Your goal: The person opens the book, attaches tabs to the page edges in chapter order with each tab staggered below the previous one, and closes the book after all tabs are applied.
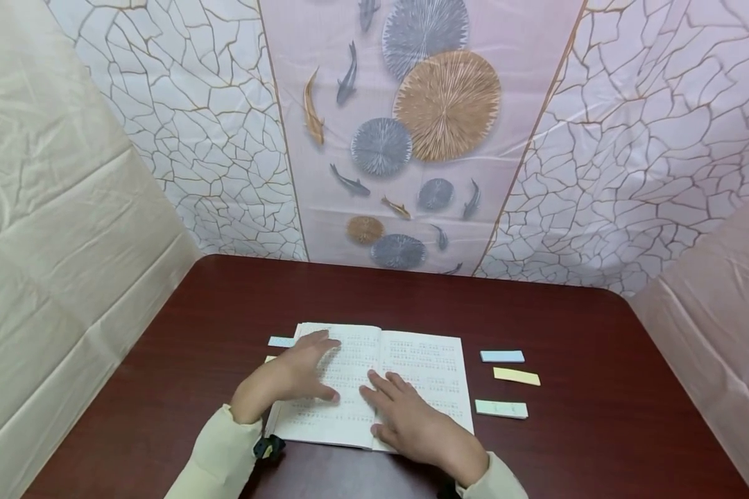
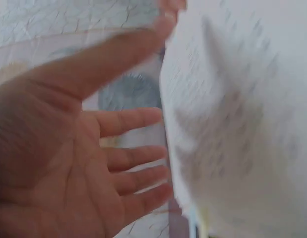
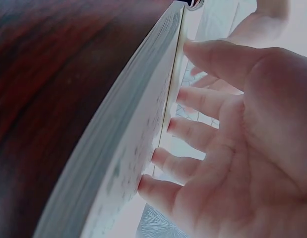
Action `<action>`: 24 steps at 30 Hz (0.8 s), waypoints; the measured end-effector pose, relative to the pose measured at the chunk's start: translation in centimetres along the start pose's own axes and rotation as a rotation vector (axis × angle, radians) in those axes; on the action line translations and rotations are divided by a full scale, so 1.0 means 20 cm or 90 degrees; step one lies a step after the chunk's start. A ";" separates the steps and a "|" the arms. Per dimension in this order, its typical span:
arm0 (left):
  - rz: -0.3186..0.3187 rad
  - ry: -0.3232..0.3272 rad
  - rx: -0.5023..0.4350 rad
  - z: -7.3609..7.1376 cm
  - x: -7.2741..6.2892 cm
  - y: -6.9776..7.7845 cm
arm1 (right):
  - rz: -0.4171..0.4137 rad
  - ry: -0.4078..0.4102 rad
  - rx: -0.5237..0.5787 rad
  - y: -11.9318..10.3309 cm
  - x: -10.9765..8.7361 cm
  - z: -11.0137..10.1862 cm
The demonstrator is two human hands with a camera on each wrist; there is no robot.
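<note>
An open book [image 1: 421,357] with printed pages lies on the dark red table. Over its left page is my left hand [image 1: 302,367], fingers spread; in the left wrist view the palm shows bare and the page [image 2: 272,99] lies beside the fingertips. My right hand [image 1: 412,423] rests with its fingertips on the book near the centre fold, on the lower right page. In the right wrist view those fingers [image 3: 193,131] are spread and nearly straight, touching the paper, with the thick page edges [image 3: 118,119] in sight.
Right of the book lie a blue sticky-note pad [image 1: 502,356], a yellow one [image 1: 516,376] and a pale green one [image 1: 501,409]. A blue strip [image 1: 281,342] and a yellow one [image 1: 270,359] show at the book's left edge. Patterned cloth [image 1: 225,138] hangs behind the table [image 1: 599,388].
</note>
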State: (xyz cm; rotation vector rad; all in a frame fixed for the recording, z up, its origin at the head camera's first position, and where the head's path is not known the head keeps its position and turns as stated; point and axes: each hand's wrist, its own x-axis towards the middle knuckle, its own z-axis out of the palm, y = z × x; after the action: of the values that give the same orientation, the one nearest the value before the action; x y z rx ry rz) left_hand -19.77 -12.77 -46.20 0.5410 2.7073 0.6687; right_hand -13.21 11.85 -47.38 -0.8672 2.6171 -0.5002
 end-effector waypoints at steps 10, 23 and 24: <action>0.025 -0.032 0.023 0.11 0.02 0.05 | -0.024 0.013 -0.019 0.01 -0.01 -0.01; -0.001 -0.057 0.027 0.15 0.03 0.08 | 0.004 0.033 0.132 0.10 -0.04 -0.09; -0.002 -0.058 0.024 0.15 0.03 0.08 | 0.020 0.051 0.136 0.12 -0.04 -0.11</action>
State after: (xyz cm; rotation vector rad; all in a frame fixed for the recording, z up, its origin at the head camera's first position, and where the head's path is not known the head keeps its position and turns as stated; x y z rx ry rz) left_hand -18.70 -9.98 -48.07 0.5622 2.6405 0.5787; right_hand -14.62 14.65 -46.25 -0.7500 2.5828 -0.8049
